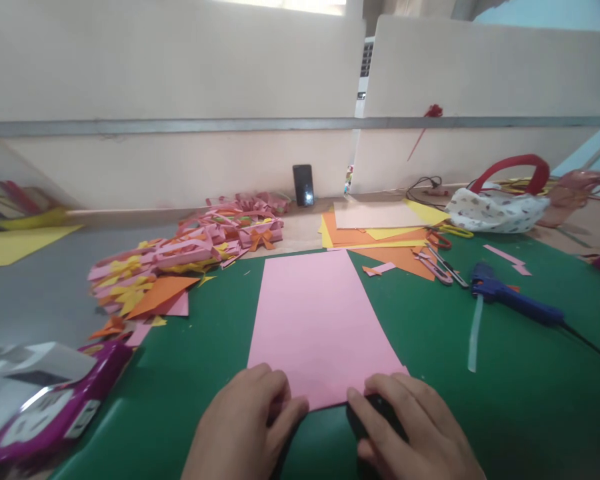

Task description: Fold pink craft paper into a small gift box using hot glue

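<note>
A sheet of pink paper [320,320] lies flat on the green mat [215,353], its short near edge toward me. My left hand [247,427] is closed at the near left corner, with fingers curled over the paper and the thumb at its edge. At the near right corner my right hand [415,423] grips the same edge, its fingers bent and thumb side low. A small bit of pink shows beyond the right fingers, perhaps a folded layer. The undersides of both hands are hidden.
A heap of pink, orange and yellow paper pieces [175,257] lies left. Behind the sheet are stacked coloured papers [380,233] and a cutter [447,267]. Right is a blue glue gun [515,300] with its cord. A phone [303,185] leans on the wall; a purple pack [55,407] lies near left.
</note>
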Tool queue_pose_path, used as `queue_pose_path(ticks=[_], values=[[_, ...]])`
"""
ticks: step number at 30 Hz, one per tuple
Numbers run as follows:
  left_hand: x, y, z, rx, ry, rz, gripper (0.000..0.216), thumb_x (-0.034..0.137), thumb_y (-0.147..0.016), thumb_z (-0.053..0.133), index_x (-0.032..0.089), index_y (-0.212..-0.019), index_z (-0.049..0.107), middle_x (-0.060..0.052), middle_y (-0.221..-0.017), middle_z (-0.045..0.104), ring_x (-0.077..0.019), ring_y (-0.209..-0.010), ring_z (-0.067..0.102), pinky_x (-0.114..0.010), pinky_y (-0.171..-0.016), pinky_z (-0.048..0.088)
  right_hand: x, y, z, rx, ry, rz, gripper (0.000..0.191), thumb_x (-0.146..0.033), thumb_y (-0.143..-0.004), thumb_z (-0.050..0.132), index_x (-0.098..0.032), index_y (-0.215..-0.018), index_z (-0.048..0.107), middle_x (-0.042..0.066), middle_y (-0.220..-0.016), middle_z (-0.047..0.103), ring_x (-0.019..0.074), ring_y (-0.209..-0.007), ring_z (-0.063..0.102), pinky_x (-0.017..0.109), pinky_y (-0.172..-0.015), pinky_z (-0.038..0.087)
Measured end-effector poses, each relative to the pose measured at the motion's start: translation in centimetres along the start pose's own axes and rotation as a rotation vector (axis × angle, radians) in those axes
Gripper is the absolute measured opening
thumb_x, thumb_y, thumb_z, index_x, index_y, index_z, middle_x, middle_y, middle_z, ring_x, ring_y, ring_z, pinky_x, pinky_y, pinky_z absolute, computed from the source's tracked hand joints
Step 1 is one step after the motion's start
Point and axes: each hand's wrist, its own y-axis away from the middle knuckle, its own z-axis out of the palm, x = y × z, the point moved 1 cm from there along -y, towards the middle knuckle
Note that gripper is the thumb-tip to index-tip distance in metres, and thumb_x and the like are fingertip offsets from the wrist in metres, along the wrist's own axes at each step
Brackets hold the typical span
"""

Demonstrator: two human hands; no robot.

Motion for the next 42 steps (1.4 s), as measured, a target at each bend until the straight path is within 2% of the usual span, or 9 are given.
queue_pose_path(ticks=[3, 6, 9, 12, 15, 20, 28, 34, 42], values=[[0.0, 0.1, -0.1, 0.013, 0.021, -0.049, 0.021, 0.037, -0.077, 0.046, 0.021, -0.065, 0.049, 0.0, -0.067, 0.056, -0.0178, -0.067, 0.052, -0.028, -0.06, 0.031, -0.2, -0.2, 0.8, 0.023, -0.046, -0.01, 0.033, -0.032, -0.09, 0.037, -0.02, -0.095, 0.068, 0.009, -0.088, 0.066, 0.0222, -0.085, 0.058, 0.036, -0.077, 0.042], [-0.1, 0.2, -0.1, 0.053, 0.068, -0.112, 0.014, 0.036, -0.074, 0.05, 0.022, -0.078, 0.05, 0.0, -0.07, 0.059, -0.0194, -0.069, 0.055, -0.029, -0.061, 0.034, 0.0, -0.4, 0.9, 0.06, -0.092, 0.006, 0.03, -0.027, -0.088, 0.041, -0.018, -0.09, 0.069, 0.009, -0.082, 0.065, 0.0207, -0.078, 0.058, 0.034, -0.072, 0.042], [-0.5, 0.4, 0.1, 0.119, 0.118, -0.111, 0.017, 0.036, -0.075, 0.05, 0.023, -0.084, 0.05, -0.001, -0.077, 0.062, -0.0198, -0.073, 0.057, -0.03, -0.064, 0.036, 0.0, -0.4, 0.8, 0.079, -0.123, 0.025, 0.026, -0.024, -0.086, 0.044, -0.018, -0.088, 0.069, 0.009, -0.081, 0.065, 0.0205, -0.077, 0.057, 0.034, -0.071, 0.041], [-1.1, 0.8, 0.1, 0.167, 0.134, -0.114, 0.015, 0.036, -0.078, 0.046, 0.024, -0.085, 0.05, 0.0, -0.074, 0.062, -0.0187, -0.069, 0.057, -0.03, -0.064, 0.037, 0.0, -0.1, 0.9, 0.054, -0.148, 0.051, 0.024, -0.024, -0.084, 0.047, -0.019, -0.092, 0.069, 0.009, -0.083, 0.065, 0.0216, -0.08, 0.057, 0.035, -0.073, 0.04], [-1.6, 1.3, 0.1, 0.213, 0.117, -0.124, 0.013, 0.036, -0.078, 0.047, 0.024, -0.081, 0.052, 0.002, -0.068, 0.06, -0.018, -0.066, 0.056, -0.03, -0.062, 0.037, 0.0, 0.2, 1.0, 0.023, -0.158, 0.053, 0.023, -0.024, -0.084, 0.048, -0.02, -0.095, 0.068, 0.008, -0.086, 0.064, 0.0223, -0.082, 0.056, 0.036, -0.074, 0.04], [-1.7, 1.7, 0.2, 0.266, 0.032, -0.072, 0.023, 0.036, -0.077, 0.048, 0.021, -0.06, 0.048, 0.001, -0.059, 0.054, -0.0174, -0.063, 0.053, -0.029, -0.06, 0.034, 0.2, 0.1, 1.0, 0.001, -0.135, 0.033, 0.025, -0.025, -0.086, 0.046, -0.021, -0.094, 0.069, 0.008, -0.084, 0.065, 0.0214, -0.081, 0.057, 0.035, -0.073, 0.04], [-0.7, 1.3, -0.2, 0.181, 0.01, -0.125, 0.031, 0.042, -0.082, 0.043, 0.021, -0.061, 0.051, -0.001, -0.061, 0.056, -0.0189, -0.064, 0.051, -0.03, -0.058, 0.03, 0.1, -0.1, 0.8, -0.019, -0.104, 0.037, 0.025, -0.028, -0.086, 0.045, -0.023, -0.092, 0.069, 0.006, -0.084, 0.066, 0.0205, -0.08, 0.058, 0.034, -0.073, 0.041], [-0.8, 1.2, 0.4, 0.23, -0.092, -0.054, 0.039, 0.043, -0.082, 0.042, 0.019, -0.052, 0.047, -0.002, -0.06, 0.054, -0.0179, -0.065, 0.048, -0.03, -0.058, 0.028, 0.3, 0.1, 0.5, -0.05, -0.089, 0.009, 0.023, -0.025, -0.084, 0.048, -0.023, -0.097, 0.068, 0.006, -0.086, 0.065, 0.02, -0.081, 0.059, 0.033, -0.072, 0.042], [-0.8, 1.2, 0.5, 0.189, -0.105, -0.056, 0.036, 0.042, -0.082, 0.044, 0.019, -0.054, 0.051, -0.002, -0.064, 0.054, -0.0188, -0.068, 0.048, -0.03, -0.058, 0.027, 0.5, 0.0, 0.5, -0.067, -0.078, -0.009, 0.024, -0.026, -0.083, 0.049, -0.024, -0.099, 0.067, 0.005, -0.087, 0.065, 0.0194, -0.081, 0.058, 0.032, -0.073, 0.041]])
